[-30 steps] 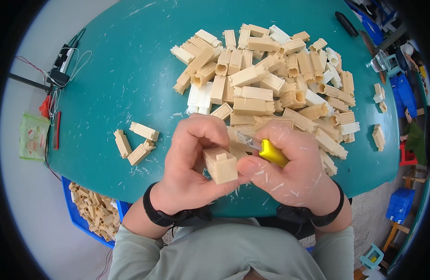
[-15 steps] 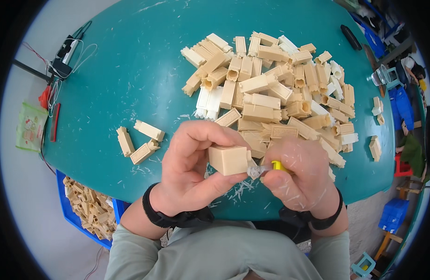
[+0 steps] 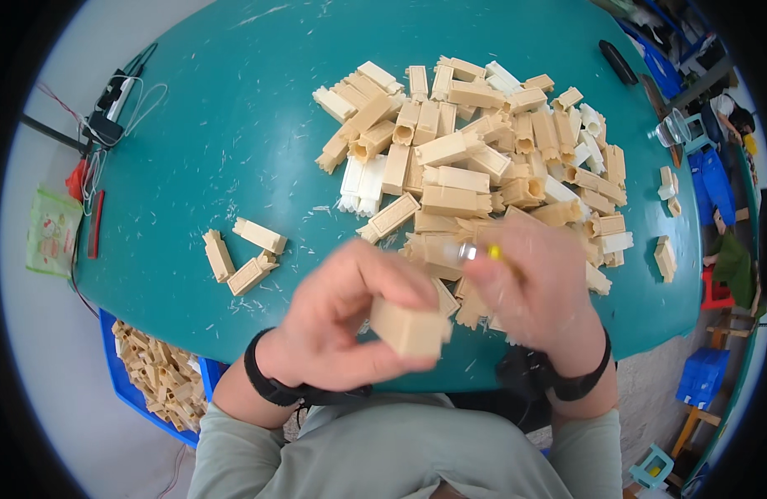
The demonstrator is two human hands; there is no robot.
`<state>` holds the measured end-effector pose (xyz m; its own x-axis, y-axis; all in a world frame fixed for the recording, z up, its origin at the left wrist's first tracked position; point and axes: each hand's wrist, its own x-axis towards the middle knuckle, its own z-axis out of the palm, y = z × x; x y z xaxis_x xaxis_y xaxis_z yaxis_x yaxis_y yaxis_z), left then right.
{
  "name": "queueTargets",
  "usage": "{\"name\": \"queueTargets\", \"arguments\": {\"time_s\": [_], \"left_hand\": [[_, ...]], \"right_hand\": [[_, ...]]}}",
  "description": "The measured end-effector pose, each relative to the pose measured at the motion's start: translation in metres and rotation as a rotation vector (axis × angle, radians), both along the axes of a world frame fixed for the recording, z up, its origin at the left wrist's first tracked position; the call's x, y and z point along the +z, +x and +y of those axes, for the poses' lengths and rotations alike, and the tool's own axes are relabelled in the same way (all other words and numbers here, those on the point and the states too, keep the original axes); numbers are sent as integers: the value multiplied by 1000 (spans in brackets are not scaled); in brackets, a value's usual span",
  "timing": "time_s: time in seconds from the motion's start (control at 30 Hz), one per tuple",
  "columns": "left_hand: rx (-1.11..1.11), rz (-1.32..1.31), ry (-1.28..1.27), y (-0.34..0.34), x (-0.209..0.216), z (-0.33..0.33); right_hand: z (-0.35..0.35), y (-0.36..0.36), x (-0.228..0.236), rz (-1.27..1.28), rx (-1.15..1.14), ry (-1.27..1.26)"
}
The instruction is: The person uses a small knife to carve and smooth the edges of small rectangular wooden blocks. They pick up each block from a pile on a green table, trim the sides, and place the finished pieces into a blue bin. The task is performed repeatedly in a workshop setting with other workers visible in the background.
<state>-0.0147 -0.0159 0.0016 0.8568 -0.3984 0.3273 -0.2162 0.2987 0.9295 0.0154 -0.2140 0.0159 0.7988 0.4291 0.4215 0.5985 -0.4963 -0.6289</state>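
In front of my body, my left hand [image 3: 338, 320] pinches a cream plastic block [image 3: 410, 331] between thumb and fingers, its plain square end turned toward me. To the right, my right hand [image 3: 537, 287] is closed around a small knife [image 3: 494, 251] with a yellow part and a shiny tip. Motion blurs this hand and the knife, and most of the handle is hidden in the fist. The knife tip is apart from the block. Behind both hands lies a large pile of cream and white blocks [image 3: 454, 200], hollow with jagged ends.
Three loose blocks [image 3: 252, 273] lie at the left of the green table [image 3: 209, 150], amid thin white shavings. A blue bin [image 3: 134, 387] full of blocks stands below the left edge. A black object [image 3: 619, 62] and a few blocks [image 3: 665, 258] lie at the right.
My right hand has drawn the knife up and away from the block's end. My left hand has lowered and tilted the block slightly. The shavings on the knife tip no longer show.
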Motion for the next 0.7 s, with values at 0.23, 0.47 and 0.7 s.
{"name": "queueTargets", "arguments": {"time_s": [0.23, 0.47, 0.7], "left_hand": [[47, 232, -51, -1, 13, -3], [279, -78, 60, 3, -1, -5], [424, -377, 305, 6, -6, 1]], "right_hand": [[0, -8, 11, 209, -8, 204], [6, -14, 6, 303, 9, 204], [8, -15, 1, 249, 28, 185]]}}
